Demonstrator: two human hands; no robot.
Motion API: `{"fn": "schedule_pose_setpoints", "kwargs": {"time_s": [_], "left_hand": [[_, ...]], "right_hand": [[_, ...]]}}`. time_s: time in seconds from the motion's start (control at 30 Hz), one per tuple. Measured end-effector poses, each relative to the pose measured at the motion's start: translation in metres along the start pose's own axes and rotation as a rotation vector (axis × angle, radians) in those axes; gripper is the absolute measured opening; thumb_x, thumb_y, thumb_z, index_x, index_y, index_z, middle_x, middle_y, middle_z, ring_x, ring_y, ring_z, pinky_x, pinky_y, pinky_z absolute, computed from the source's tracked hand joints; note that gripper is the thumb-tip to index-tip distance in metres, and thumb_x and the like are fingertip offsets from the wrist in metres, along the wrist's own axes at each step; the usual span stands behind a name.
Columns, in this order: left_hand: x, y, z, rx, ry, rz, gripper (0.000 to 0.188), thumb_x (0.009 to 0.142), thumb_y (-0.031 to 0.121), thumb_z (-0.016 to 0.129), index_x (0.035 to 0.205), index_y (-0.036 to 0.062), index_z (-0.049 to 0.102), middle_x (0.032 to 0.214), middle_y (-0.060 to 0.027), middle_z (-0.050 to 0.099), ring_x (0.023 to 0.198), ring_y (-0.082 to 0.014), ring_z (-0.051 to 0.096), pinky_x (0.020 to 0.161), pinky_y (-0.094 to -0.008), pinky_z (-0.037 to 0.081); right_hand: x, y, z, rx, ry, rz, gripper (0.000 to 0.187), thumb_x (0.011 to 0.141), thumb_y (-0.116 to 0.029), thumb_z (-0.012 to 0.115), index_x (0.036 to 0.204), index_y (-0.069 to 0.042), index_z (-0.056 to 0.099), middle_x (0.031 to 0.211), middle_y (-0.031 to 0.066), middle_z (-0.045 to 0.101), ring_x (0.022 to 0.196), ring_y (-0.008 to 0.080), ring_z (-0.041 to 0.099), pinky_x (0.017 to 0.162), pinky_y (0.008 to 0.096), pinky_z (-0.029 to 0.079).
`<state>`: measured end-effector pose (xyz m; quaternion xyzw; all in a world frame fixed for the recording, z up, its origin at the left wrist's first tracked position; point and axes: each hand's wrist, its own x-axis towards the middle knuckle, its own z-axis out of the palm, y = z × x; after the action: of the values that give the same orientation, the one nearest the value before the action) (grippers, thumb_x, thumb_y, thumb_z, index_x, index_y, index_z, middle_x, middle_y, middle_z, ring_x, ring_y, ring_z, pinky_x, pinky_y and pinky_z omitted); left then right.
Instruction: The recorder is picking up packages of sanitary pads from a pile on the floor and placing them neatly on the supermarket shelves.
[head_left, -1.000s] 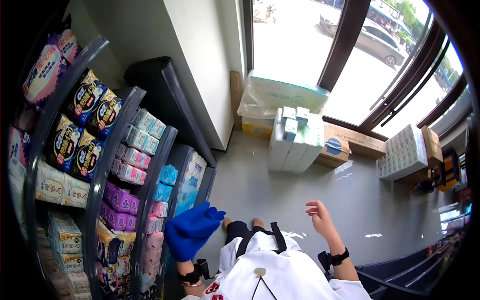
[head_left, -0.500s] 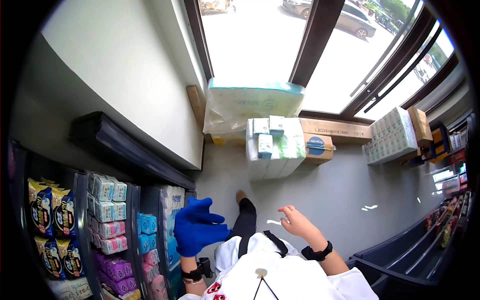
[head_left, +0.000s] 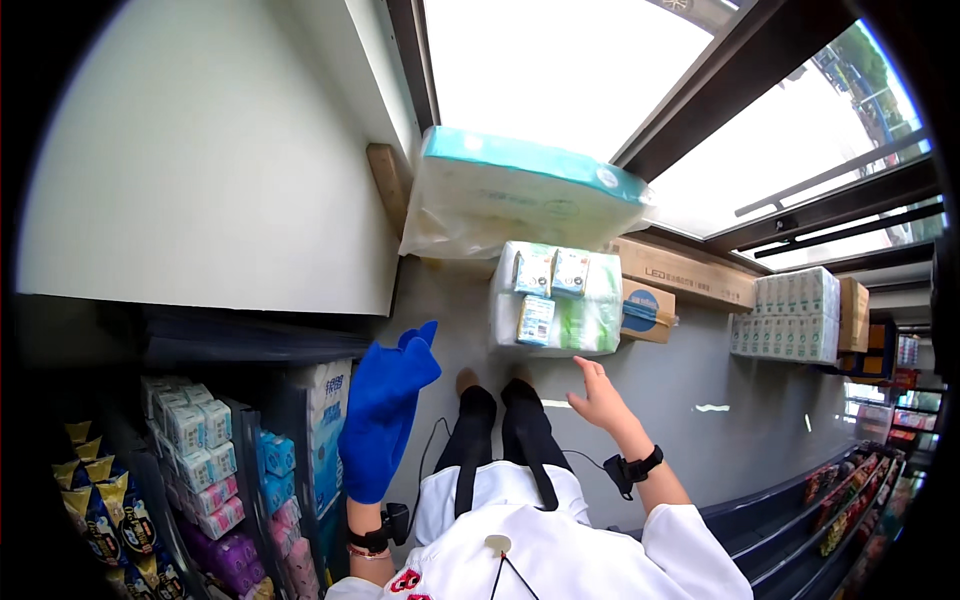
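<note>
My left hand [head_left: 385,410], covered by what looks like a bright blue fabric glove, is raised beside the shelves. Its covered fingers point forward, and nothing shows in its grip. Bare and empty, my right hand [head_left: 598,398] reaches forward with fingers apart. It is just short of a large plastic-wrapped white and green bundle [head_left: 602,338] by the window. On top of that bundle sit three small wrapped packs: a left one [head_left: 533,270], a right one [head_left: 571,271] and a nearer one [head_left: 536,320]. Neither hand visibly touches them.
A large clear-wrapped pack [head_left: 510,200] leans at the window. Right of the bundle are a small carton [head_left: 648,310], a long carton [head_left: 685,275] and stacked white packs [head_left: 790,340]. Shelves of wrapped packs [head_left: 205,425] stand left; dark shelving [head_left: 790,525] is at right.
I have stepped nearer the bundle, and both feet now show before it. My view has turned. The blue-covered hand has turned from spread fingers to a narrower, upward-pointing pose.
</note>
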<state>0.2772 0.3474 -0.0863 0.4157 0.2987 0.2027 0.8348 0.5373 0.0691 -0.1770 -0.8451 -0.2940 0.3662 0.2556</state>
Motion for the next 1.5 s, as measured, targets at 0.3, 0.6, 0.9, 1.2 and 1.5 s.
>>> {"fn": "schedule_pose_setpoints", "kwargs": {"time_s": [0.3,0.6,0.9,1.2,1.5], "left_hand": [[-0.019,-0.061,-0.002,0.07,0.459,0.011,0.052,0.106,0.029,0.038,0.147,-0.0021,0.036,0.145,-0.0151,0.046,0.13,-0.0244,0.048,0.113,-0.038,0.034],[-0.035,-0.092,0.059,0.047,0.701,0.002,0.05,0.105,0.028,0.039,0.145,-0.0029,0.038,0.143,-0.0151,0.049,0.128,-0.0239,0.05,0.112,-0.0372,0.036],[-0.071,-0.092,0.097,0.052,0.818,0.075,0.049,0.105,0.027,0.04,0.143,-0.0036,0.041,0.14,-0.0152,0.051,0.125,-0.0235,0.052,0.11,-0.0364,0.037],[-0.048,-0.016,0.149,0.353,0.709,0.147,0.048,0.105,0.026,0.04,0.141,-0.0044,0.043,0.137,-0.0152,0.054,0.122,-0.023,0.053,0.108,-0.0356,0.039],[-0.162,-0.09,0.098,-0.241,0.94,0.57,0.048,0.103,0.022,0.043,0.144,-0.0025,0.035,0.142,-0.0161,0.045,0.127,-0.0265,0.049,0.107,-0.0404,0.042]], "right_hand": [[0.24,0.09,-0.03,-0.414,0.096,-0.077,0.112,0.062,-0.033,0.086,0.153,-0.014,0.024,0.149,0.0299,0.031,0.13,0.0487,0.041,0.103,0.0507,0.043],[0.313,0.157,-0.01,-0.735,0.045,-0.228,0.127,0.051,-0.025,0.088,0.155,-0.015,0.015,0.143,0.0287,0.038,0.129,0.0471,0.041,0.108,0.0562,0.03],[0.282,0.118,-0.059,-0.269,0.055,0.145,0.125,0.054,-0.035,0.084,0.153,-0.005,0.013,0.128,0.0293,0.046,0.117,0.0442,0.049,0.105,0.0505,0.037],[0.112,-0.112,-0.026,0.824,-1.097,-0.204,0.102,0.076,-0.017,0.081,0.149,-0.009,0.01,0.135,0.018,0.039,0.125,0.0286,0.05,0.107,0.0447,0.041],[-0.034,-0.223,0.064,0.703,-1.307,-0.606,0.104,0.074,-0.022,0.081,0.151,-0.004,0.013,0.14,0.0166,0.038,0.132,0.0274,0.038,0.112,0.038,0.029]]}}
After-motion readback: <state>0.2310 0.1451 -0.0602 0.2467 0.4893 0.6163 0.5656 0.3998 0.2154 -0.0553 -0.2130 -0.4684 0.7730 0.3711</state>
